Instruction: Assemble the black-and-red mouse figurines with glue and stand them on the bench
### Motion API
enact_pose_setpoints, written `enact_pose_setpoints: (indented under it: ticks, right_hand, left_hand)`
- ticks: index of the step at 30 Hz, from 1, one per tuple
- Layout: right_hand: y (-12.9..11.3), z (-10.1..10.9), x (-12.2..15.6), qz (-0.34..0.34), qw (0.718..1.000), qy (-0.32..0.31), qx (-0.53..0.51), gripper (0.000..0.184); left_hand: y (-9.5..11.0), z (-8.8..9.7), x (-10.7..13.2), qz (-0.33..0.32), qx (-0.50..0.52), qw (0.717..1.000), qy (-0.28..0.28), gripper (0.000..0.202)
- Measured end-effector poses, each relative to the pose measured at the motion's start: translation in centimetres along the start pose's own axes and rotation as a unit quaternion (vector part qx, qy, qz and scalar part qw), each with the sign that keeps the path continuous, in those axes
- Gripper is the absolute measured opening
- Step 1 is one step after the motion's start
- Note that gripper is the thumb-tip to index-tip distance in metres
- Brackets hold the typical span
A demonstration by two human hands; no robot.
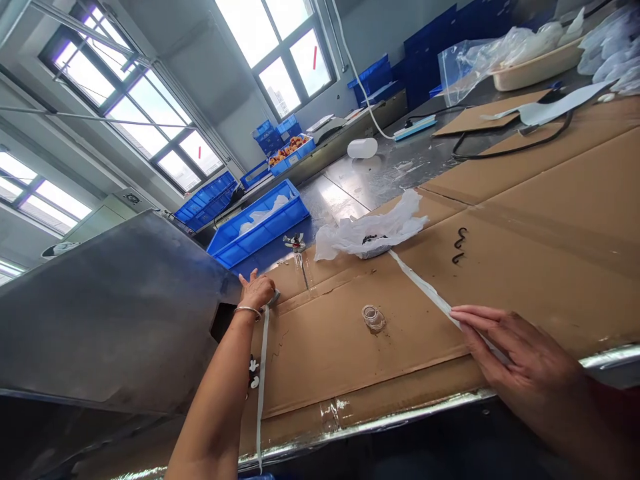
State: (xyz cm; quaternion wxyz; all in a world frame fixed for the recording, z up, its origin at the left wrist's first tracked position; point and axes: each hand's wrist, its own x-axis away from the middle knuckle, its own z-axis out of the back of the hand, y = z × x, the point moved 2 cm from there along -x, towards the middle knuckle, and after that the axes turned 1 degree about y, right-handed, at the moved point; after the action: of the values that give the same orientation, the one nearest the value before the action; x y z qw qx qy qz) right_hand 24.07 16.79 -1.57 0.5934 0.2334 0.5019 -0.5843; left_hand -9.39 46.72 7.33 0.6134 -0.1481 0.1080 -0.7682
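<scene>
My left hand, with a bangle at the wrist, reaches to the far left edge of the cardboard. Two of its fingers stick up; the others close at a small greyish thing, mostly hidden, by the upper end of a white strip. At the right, my right hand pinches a second white strip between thumb and fingers, low over the cardboard. This strip runs up to crumpled white plastic around dark small pieces. A small clear cup-like piece stands between the hands.
Cardboard covers the table. Several black curved pieces lie at the right, and a small figure stands behind. A blue crate is at the back left, beside a large metal box. A black cable loops at the back right.
</scene>
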Motion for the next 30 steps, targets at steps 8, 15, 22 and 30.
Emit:
enact_pose_setpoints:
  ticks: [8,15,22,30]
  right_hand:
    - [0.0,-0.2,0.2,-0.001,1.0,-0.001,0.006,0.015]
    - [-0.3,0.2,-0.4,0.013,1.0,-0.001,-0.002,0.022]
    - [-0.3,0.6,-0.9,0.028,1.0,0.001,0.002,0.029]
    - [0.6,-0.9,1.0,0.003,1.0,-0.003,-0.008,0.029]
  left_hand:
    - [-0.3,0.0,0.0,0.009,0.02,1.0,0.012,0.02]
    - [-0.3,1.6,0.0,0.028,0.071,0.992,0.105,0.024]
    - [1.7,3.0,-2.1,0.031,0.141,0.977,0.156,0.032]
    - [5.3,4.6,-8.3,0.026,0.201,0.963,0.176,0.039]
